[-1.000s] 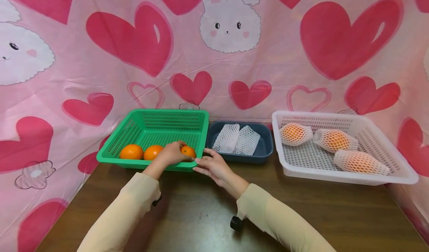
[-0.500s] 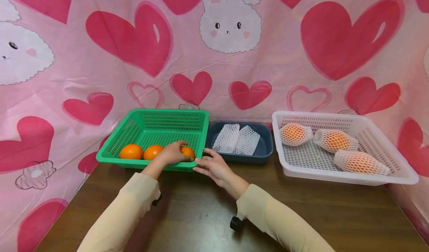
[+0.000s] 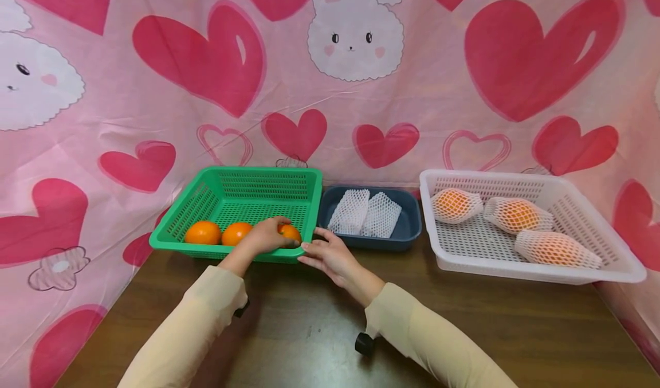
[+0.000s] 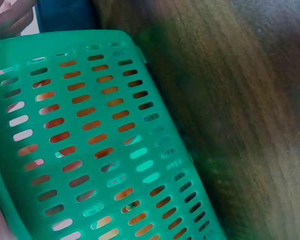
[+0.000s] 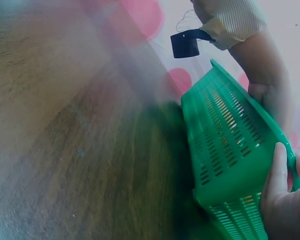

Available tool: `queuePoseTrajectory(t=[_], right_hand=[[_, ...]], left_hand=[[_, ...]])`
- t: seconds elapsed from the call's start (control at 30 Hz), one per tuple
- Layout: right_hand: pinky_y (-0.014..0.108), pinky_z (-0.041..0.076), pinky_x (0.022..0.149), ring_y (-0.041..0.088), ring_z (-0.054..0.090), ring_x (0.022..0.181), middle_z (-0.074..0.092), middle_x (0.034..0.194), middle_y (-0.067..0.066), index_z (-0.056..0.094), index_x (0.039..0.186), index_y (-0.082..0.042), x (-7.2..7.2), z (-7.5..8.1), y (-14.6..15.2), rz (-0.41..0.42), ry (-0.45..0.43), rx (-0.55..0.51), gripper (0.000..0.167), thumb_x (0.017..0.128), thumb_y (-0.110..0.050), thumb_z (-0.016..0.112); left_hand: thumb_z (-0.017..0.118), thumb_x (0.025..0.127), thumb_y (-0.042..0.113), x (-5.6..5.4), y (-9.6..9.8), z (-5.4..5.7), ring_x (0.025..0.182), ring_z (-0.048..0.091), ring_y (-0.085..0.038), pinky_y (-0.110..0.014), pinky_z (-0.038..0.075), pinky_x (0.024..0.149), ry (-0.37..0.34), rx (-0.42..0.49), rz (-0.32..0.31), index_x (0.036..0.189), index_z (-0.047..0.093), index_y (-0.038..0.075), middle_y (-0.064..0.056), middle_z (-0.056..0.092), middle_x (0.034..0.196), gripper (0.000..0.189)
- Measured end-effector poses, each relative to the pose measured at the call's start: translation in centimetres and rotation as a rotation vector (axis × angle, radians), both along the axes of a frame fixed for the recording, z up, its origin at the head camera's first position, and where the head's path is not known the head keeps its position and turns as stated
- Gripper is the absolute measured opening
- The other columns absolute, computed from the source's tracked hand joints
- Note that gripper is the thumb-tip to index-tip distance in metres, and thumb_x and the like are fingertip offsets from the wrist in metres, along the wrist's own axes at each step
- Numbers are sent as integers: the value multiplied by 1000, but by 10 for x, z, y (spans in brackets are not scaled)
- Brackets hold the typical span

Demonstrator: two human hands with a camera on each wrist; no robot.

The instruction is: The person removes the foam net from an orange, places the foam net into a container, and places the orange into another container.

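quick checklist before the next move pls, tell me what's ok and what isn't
1. Left grip on the rightmost orange in the green basket: ok, fingers and thumb lie around it.
2. That hold firm: cannot tell, partly hidden.
3. Right grip at the basket's near right corner: ok, touching it.
4. That orange netted: not ok, its visible part is bare.
5. Nets at hand: ok, in the blue tray.
6. Room in the white basket: ok, floor shows beside three netted oranges.
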State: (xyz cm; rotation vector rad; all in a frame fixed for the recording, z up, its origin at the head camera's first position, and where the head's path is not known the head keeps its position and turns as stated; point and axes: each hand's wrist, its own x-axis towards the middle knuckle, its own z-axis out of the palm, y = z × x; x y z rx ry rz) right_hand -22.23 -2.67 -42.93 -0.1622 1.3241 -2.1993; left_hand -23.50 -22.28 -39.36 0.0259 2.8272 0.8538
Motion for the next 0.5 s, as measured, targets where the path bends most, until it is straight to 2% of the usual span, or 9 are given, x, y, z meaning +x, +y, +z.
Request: queuePoseTrajectory(t=[0.13,0.27,0.5], right_hand=[[44,52,98,18,66,94,59,119,21,24,157,6,-1,3,2,16,-3,11,62,103,6,53],[42,52,99,15,67,92,64,115,18,25,157,7,-4,6,7,46,8,39,61,103,6,52],[44,50,102,19,69,93,65,111,14,27,156,8,-13,11,21,133,45,129,59,103,4,52]], left_hand=[[75,92,27,0,0,0,106,60,-36,-52,51,94,0,-3,0,144,53,-2,-25,60,133,64],[75,93,29,0,0,1,106,61,-37,-52,51,93,16,-4,-13,145,52,-3,-26,59,134,65],[73,95,29,0,1,3,124,55,-44,-58,46,102,60,25,9,145,53,-2,-27,54,144,62]])
